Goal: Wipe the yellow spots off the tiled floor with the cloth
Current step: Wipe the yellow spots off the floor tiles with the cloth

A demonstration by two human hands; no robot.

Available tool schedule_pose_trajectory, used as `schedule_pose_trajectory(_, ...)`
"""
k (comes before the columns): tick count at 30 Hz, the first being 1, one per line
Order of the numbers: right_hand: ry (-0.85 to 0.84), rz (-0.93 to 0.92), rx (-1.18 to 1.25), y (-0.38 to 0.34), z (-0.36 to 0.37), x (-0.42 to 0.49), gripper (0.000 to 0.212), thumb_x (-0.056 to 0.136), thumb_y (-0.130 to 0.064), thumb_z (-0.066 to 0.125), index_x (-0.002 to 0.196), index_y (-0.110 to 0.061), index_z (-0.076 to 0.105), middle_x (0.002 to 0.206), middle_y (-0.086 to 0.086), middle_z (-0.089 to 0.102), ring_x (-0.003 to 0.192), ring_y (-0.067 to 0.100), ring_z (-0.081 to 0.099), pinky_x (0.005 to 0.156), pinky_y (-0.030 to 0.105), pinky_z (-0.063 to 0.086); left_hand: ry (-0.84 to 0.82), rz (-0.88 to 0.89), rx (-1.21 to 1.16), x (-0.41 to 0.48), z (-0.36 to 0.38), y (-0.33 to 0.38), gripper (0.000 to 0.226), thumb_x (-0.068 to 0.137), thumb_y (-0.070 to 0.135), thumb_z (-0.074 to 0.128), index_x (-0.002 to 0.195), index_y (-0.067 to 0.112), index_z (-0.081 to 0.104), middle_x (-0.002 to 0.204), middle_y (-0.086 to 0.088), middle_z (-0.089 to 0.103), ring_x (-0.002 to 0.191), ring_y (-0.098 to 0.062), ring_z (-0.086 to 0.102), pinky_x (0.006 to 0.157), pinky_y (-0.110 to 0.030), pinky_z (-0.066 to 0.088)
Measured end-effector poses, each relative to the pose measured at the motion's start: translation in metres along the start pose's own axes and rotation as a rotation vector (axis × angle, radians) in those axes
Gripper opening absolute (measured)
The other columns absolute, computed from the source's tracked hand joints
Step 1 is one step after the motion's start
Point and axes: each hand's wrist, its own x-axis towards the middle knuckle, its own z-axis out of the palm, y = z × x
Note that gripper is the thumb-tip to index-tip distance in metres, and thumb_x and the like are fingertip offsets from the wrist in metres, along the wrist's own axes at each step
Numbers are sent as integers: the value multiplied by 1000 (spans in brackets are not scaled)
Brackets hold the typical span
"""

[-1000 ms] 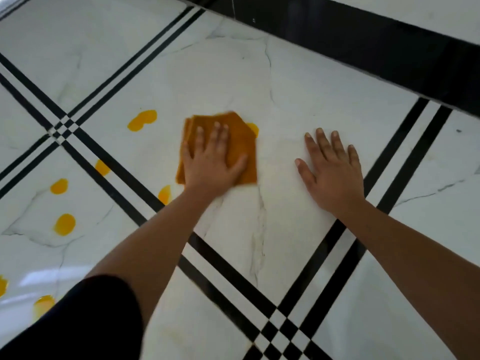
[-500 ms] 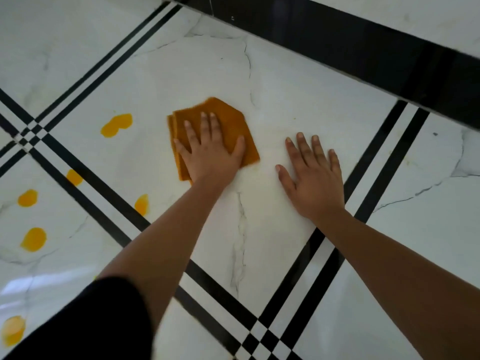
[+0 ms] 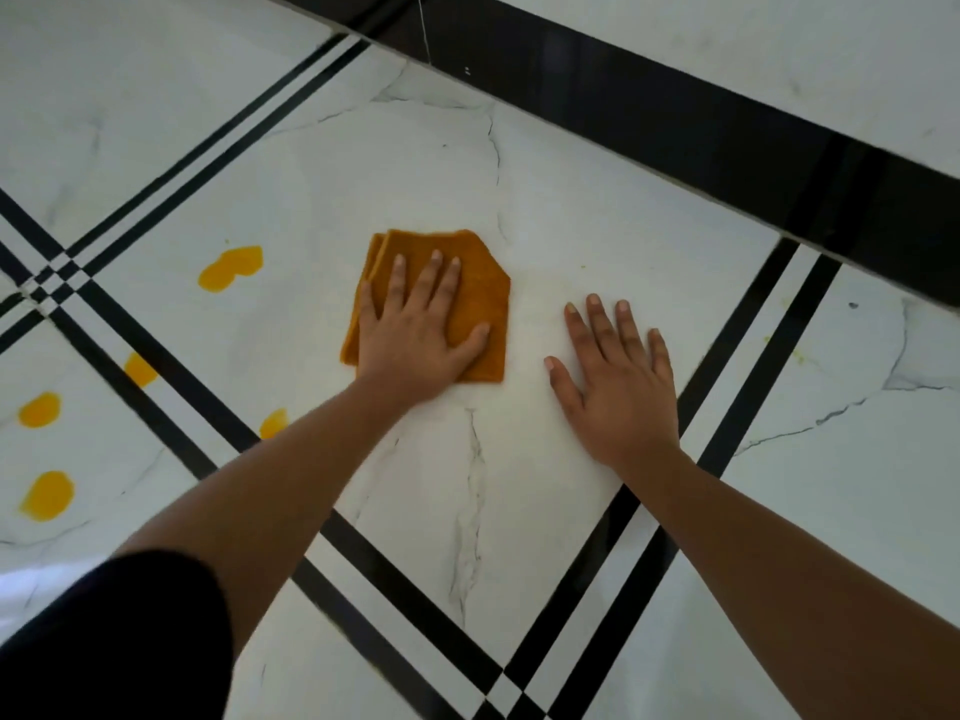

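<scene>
My left hand (image 3: 421, 335), fingers spread, presses the folded orange cloth (image 3: 480, 298) flat; my right hand (image 3: 618, 387), spread, braces on the white marble-patterned tiled floor (image 3: 519, 485); I should sweep with firm pressure toward the heart-shaped yellow spot (image 3: 231, 267).

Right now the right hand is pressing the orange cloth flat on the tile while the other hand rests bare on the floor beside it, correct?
Not quite: the head view shows the left hand pressing the orange cloth flat on the tile. The right hand is the one resting bare on the floor beside it.
</scene>
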Motion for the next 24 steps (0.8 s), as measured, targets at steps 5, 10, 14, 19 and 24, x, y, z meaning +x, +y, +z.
schedule_pose_trajectory(5, -5, -1, 5, 0, -2, 0, 75, 81, -60, -11, 148, -28, -8, 159, -3, -6, 145, 19, -11, 114, 39, -10, 18, -245, -65, 29, -8, 11, 77, 86, 67, 16, 149, 25, -3, 158, 1, -1, 143, -29, -8, 112, -56, -5)
schedule_pose_trajectory(10, -8, -2, 0, 1, -1, 1, 75, 81, -60, -10, 148, -28, -8, 159, -3, -6, 145, 19, -11, 113, 38, -10, -6, 160, 42, -1, -3, -8, 81, 77, 71, 6, 147, 33, -1, 157, 6, 1, 144, -23, -4, 113, -53, -1)
schedule_pose_trajectory(14, -1, -5, -8, 0, -1, 0, 75, 81, -60, -11, 148, -28, -9, 159, -4, -7, 145, 18, -12, 113, 38, -11, -7, -240, -67, 37, -8, -8, 75, 87, 67, 16, 148, 28, -3, 158, 3, -1, 143, -28, -6, 112, -56, -3)
schedule_pose_trajectory(19, 10, -5, -17, 1, 0, 0, 75, 82, -60, -9, 149, -28, -5, 159, -3, -3, 146, 19, -8, 114, 39, -8, -26, 135, 55, -32, 0, -1, 78, 79, 71, 8, 147, 34, -2, 157, 7, 1, 144, -23, -5, 113, -52, -3)
schedule_pose_trajectory(24, -1, -8, -9, 0, 0, 0, 76, 81, -60, -11, 149, -27, -6, 159, -4, -5, 145, 19, -10, 114, 39, -9, -32, -241, -92, 16, -9, -7, 73, 87, 66, 17, 148, 31, -2, 157, 5, -2, 143, -25, -8, 112, -54, -6)
